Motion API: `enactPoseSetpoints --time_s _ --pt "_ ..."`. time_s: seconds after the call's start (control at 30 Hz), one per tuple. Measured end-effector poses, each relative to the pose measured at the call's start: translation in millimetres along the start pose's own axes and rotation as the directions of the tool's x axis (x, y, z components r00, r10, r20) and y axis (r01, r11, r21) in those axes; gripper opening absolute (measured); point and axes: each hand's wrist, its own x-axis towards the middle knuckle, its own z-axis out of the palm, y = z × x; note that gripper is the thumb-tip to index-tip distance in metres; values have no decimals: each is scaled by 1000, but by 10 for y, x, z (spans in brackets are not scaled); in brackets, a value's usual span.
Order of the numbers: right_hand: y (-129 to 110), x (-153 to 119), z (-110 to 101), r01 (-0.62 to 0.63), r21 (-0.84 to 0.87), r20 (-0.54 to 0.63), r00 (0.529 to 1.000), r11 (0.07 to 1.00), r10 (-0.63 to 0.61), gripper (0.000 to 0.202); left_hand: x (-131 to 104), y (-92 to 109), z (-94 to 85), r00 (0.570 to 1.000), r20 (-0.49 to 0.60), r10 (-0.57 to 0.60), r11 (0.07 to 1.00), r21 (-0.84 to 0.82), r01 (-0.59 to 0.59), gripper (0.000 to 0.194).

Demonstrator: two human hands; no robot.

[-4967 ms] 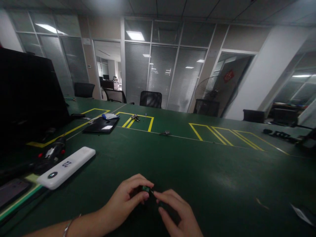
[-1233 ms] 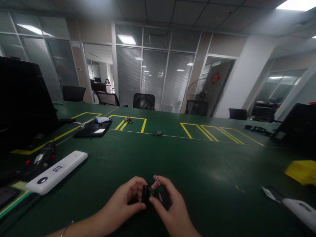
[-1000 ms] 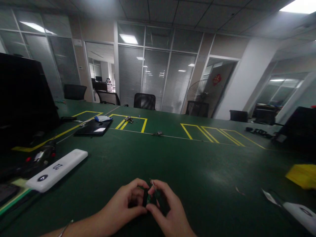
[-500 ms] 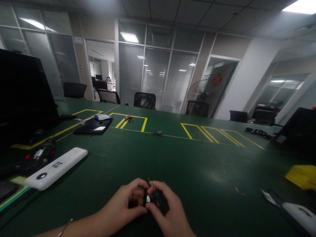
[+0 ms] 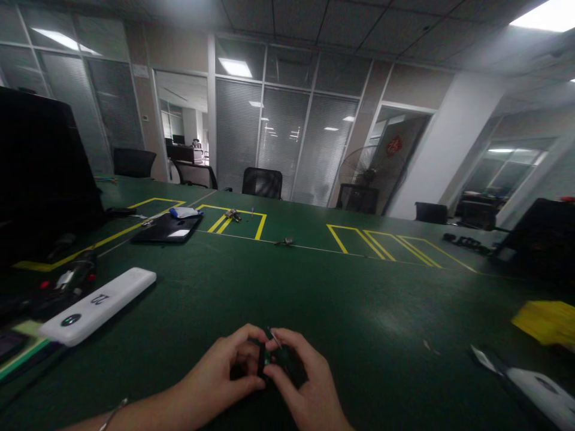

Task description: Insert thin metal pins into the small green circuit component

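Observation:
My left hand [image 5: 224, 362] is low in the middle of the head view, its thumb and fingers closed around the edge of a small dark flat piece [image 5: 261, 359]. A small greenish part shows on the side of that piece facing right. My right hand [image 5: 309, 374] meets it from the right, thumb and forefinger at the piece. A thin metal rod [image 5: 275, 339] sticks up between the right fingers. Something dark lies under that palm in shadow, and its kind cannot be made out. Both hands are just above the green table [image 5: 215, 299].
At left lie a white power bank [image 5: 101, 305] marked 22, a black tool with red parts [image 5: 67, 281] and a black flat case [image 5: 168, 228]. Small metal parts [image 5: 232, 215] and a metal piece [image 5: 284, 241] sit farther back. At right are a yellow object [image 5: 545, 322] and a white device [image 5: 541, 389].
The small dark piece has turned slightly between my fingers: its bright whitish face now looks dark and green. Both hands stay together, and the whole view has shifted a little.

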Motion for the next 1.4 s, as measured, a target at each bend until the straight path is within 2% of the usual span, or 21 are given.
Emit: enactPoseSetpoints --time_s 0.3,0.6,0.77,0.97,1.13,1.4 --pt "-25 6 9 29 12 3 1000 999 -29 39 7 -8 11 1000 -7 -5 999 -53 5 37" --pt "-26 -4 2 99 -73 5 995 992 -99 45 11 -3 1 1000 -3 -11 997 -73 11 38" --pt "-17 -6 -1 138 -95 46 990 986 -134 49 0 58 -18 999 25 40 988 -152 -36 26" --pt "-1 -15 10 158 -116 68 986 981 -151 47 3 15 -10 1000 25 5 983 -182 0 34" --pt "-47 -12 7 195 -71 102 977 978 -188 42 39 15 12 999 -14 -34 987 -156 32 24" --pt "-137 27 -37 242 -28 61 969 970 -240 29 46 28 -21 999 -32 -28 979 -202 21 15"
